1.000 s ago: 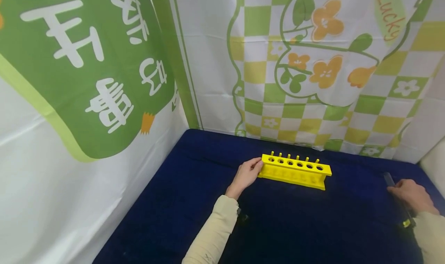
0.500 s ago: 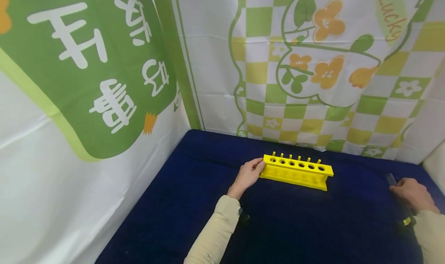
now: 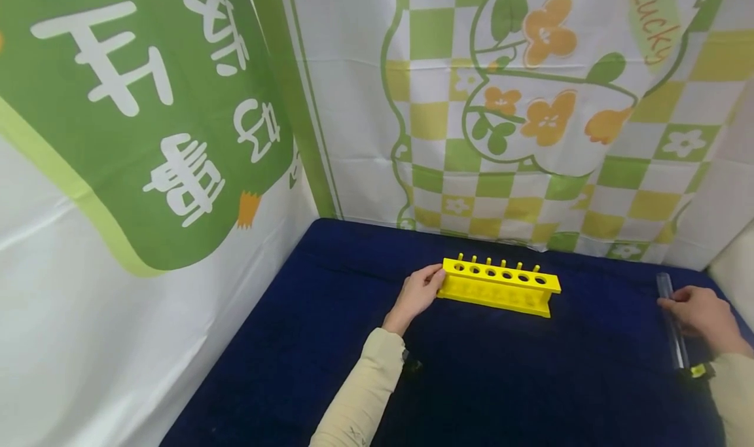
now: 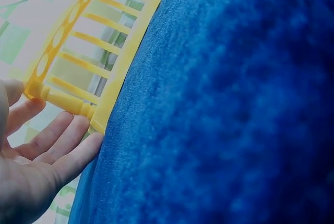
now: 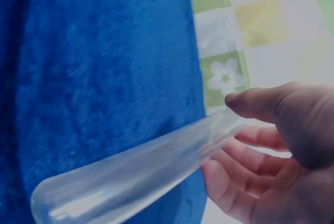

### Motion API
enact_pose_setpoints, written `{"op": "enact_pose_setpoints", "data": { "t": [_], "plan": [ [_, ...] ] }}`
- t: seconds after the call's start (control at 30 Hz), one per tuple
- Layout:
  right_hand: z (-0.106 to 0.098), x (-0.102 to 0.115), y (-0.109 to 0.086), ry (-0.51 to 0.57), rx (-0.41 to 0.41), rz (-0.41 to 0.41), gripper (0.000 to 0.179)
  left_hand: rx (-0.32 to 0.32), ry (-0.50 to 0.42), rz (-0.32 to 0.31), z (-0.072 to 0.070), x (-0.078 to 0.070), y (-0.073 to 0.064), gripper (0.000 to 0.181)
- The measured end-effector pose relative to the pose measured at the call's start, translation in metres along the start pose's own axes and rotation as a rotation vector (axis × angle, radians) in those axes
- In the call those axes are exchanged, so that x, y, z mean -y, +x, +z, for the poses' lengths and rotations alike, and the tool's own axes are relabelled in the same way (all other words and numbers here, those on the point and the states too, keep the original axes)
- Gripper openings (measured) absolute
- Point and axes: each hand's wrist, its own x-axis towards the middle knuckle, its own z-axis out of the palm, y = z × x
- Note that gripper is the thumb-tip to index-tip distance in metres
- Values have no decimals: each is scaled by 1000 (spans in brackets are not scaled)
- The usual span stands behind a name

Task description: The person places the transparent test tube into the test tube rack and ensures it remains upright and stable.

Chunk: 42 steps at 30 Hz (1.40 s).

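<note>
A yellow test tube rack (image 3: 497, 290) stands on the dark blue cloth, its row of holes facing up and its pegs at the back. My left hand (image 3: 417, 296) holds the rack's left end, thumb and index finger at the top plate. In the left wrist view the other fingers (image 4: 75, 156) lie along the end post of the rack (image 4: 121, 85). Off to the right, my right hand (image 3: 703, 316) pinches a clear test tube (image 3: 675, 336) between thumb and fingers near its upper end. The tube's rounded end (image 5: 57, 200) points toward the right wrist camera.
The blue cloth (image 3: 330, 316) covers the table. A printed green and white curtain (image 3: 365, 139) hangs behind it, and another printed curtain (image 3: 147, 303) hangs along the left side.
My right hand has turned and lifted the test tube slightly, so more of its length shows in the head view. The left hand and the rack have stayed in place.
</note>
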Motion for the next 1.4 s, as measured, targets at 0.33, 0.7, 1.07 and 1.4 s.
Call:
{"op": "enact_pose_setpoints", "data": {
  "t": [0.33,0.7,1.07,1.4],
  "plan": [
    [-8,19,-6,62,-45,-14,47,-7,-29,-16,3,2,-1,53],
    [-12,39,-17,89,-111,-69,57,4,-46,-18,5,2,0,52],
    [-26,67,-24,163,-109,-163,65,-5,-49,-33,3,3,3,51],
    [-31,72,-28,216,-87,-210,70,2,-35,-30,3,-1,3,49]
  ]
}}
